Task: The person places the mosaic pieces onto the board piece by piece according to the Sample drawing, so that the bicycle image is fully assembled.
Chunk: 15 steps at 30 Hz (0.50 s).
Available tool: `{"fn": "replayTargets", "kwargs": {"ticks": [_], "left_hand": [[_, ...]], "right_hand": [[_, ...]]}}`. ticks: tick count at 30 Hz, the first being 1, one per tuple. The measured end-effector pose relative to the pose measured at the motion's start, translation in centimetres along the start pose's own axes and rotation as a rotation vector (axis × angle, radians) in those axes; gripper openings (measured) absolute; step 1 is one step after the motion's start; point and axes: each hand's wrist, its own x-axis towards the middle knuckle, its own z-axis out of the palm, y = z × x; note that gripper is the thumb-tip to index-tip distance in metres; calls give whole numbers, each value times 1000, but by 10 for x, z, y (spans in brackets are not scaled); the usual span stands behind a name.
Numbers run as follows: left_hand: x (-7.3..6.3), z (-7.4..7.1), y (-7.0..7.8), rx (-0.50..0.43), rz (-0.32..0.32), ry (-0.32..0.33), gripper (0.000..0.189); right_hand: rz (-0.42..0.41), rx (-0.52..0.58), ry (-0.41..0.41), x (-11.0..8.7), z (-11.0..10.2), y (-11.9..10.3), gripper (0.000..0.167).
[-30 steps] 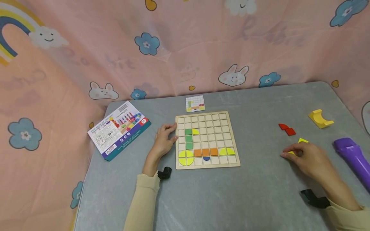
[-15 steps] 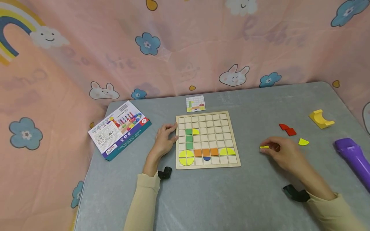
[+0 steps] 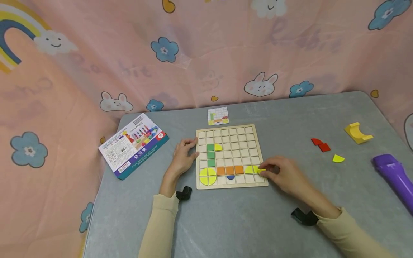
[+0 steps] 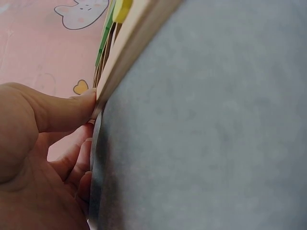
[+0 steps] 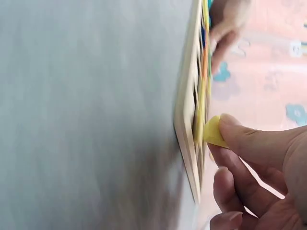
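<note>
My right hand (image 3: 287, 177) pinches a yellow quarter-circle tile (image 5: 216, 132) between thumb and fingertips, over the right edge of a wooden grid board (image 3: 232, 138). My left hand (image 3: 183, 157) touches the board's left edge with thumb and index finger; in the left wrist view the thumb (image 4: 72, 110) lies against the wooden side. On the board sit a column of green squares (image 3: 211, 154), a row of orange squares (image 3: 229, 170), a blue half-circle (image 3: 230, 177) and several yellow quarter-circles (image 3: 208, 176). The held tile partly overlaps the rightmost yellow one in the head view.
A small pattern card (image 3: 218, 115) lies behind the board. Two red tiles (image 3: 324, 147), a loose yellow tile (image 3: 338, 158), a yellow arch block (image 3: 357, 133) and a purple object (image 3: 394, 179) lie right. A printed box (image 3: 133, 145) stands left. A patterned curtain (image 3: 206, 53) hangs behind the table.
My right hand has picked up one yellow tile beside the red ones and carried it left to the board's right edge. The left hand has stayed at the board.
</note>
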Motion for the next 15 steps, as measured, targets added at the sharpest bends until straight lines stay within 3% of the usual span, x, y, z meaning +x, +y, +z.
{"fn": "replayTargets", "kwargs": {"ticks": [9, 15], "left_hand": [[0, 0, -1, 0, 9, -1, 58], [0, 0, -1, -4, 10, -2, 58]], "right_hand": [[24, 37, -78, 4, 16, -12, 15], [7, 25, -84, 9, 22, -17, 14]]}}
